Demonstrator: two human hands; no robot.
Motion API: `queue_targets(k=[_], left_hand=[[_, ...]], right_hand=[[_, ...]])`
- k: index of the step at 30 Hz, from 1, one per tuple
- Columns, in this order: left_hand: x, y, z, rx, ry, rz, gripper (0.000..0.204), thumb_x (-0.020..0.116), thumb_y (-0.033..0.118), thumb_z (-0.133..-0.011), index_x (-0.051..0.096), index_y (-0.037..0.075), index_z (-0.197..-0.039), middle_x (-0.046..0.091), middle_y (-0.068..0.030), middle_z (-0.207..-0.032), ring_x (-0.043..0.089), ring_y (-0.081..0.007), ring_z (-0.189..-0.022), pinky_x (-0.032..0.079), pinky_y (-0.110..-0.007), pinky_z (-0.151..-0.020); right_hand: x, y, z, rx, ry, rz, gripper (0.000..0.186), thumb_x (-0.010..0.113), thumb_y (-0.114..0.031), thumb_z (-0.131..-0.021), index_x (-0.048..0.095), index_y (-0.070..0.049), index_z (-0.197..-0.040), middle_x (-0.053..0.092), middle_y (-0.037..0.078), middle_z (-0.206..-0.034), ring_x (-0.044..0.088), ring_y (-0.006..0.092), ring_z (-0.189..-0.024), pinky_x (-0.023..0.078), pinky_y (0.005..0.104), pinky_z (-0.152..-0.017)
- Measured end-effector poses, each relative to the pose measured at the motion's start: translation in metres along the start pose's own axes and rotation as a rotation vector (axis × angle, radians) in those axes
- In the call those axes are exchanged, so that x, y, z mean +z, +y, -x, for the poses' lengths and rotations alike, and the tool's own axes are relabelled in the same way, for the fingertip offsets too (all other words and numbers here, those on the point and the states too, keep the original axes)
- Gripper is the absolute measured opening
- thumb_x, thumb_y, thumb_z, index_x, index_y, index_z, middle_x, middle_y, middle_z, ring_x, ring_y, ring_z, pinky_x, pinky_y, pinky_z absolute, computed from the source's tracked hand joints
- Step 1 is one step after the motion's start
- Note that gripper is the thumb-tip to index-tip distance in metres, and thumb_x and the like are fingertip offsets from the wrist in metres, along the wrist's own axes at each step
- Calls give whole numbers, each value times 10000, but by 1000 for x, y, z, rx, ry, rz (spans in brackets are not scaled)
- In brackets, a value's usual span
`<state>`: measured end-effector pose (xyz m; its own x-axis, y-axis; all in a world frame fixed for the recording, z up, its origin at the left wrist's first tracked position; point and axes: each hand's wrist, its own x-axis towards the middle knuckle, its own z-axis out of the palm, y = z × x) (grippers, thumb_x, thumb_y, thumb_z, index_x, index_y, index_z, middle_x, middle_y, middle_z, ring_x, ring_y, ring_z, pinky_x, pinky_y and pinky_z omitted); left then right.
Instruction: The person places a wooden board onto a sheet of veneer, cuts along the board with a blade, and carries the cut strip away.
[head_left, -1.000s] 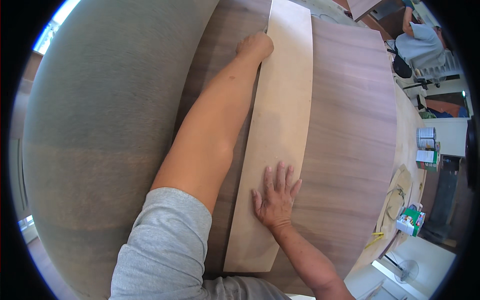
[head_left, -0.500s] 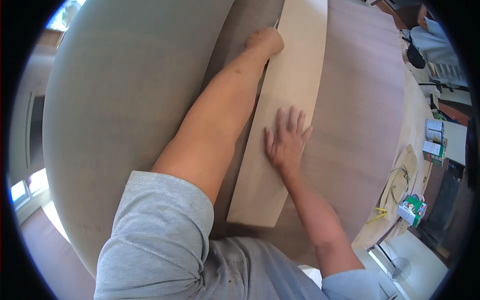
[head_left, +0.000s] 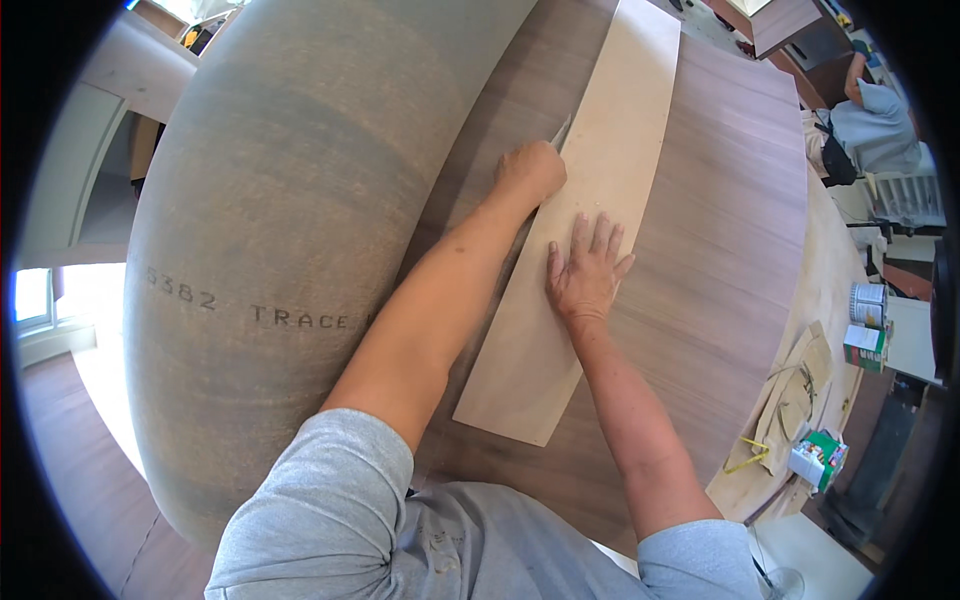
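Note:
A long pale wooden board [head_left: 570, 260] lies slantwise on a brown wood-grain sheet [head_left: 715, 240]. My left hand [head_left: 533, 172] is closed at the board's left edge. A thin pointed metal blade [head_left: 562, 132], apparently a knife's, juts from its far side along that edge; the handle is hidden in my fist. Nearer to me, my right hand [head_left: 588, 275] lies flat on the board with its fingers spread, close to the right edge. On the left the sheet curls up into a large roll [head_left: 270, 230], its grey-brown back showing printed marks, beside my left forearm.
Right of the sheet, a pale worktop [head_left: 832, 270] carries a tan paper piece [head_left: 800, 400], a yellow tool [head_left: 748, 456], a green-and-white box [head_left: 818, 460], another green box [head_left: 864, 347] and a tin can [head_left: 868, 303]. Another person [head_left: 872, 125] is at the far right.
My left hand with the blade has come along the board's left edge toward me, closer to my right hand. The right hand stays flat on the board. The view has shifted somewhat.

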<state>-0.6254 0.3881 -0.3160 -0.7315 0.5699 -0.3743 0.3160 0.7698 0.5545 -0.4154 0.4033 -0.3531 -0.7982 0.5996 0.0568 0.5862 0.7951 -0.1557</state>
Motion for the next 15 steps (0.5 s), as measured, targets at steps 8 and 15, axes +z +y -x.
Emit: queue_targets(k=[8, 15], left_hand=[[30, -35, 92, -36, 77, -5, 343, 541, 194, -950, 746, -25, -1115, 751, -286, -1118, 721, -467, -1093, 553, -543, -978], [56, -78, 201, 15, 93, -160, 242, 573, 157, -942, 701, -42, -994, 766, -273, -918, 776, -422, -893, 614, -525, -798]], right_hand=[[1, 1, 4, -25, 22, 22, 682, 545, -476, -1044, 438, -114, -1612, 319, 228, -1699, 201, 488, -1591, 173, 774, -1204], [10, -3, 4, -16, 48, 101, 681, 476, -536, -1057, 435, -155, -1620, 310, 198, -1715, 204, 466, -1598, 180, 766, -1206]])
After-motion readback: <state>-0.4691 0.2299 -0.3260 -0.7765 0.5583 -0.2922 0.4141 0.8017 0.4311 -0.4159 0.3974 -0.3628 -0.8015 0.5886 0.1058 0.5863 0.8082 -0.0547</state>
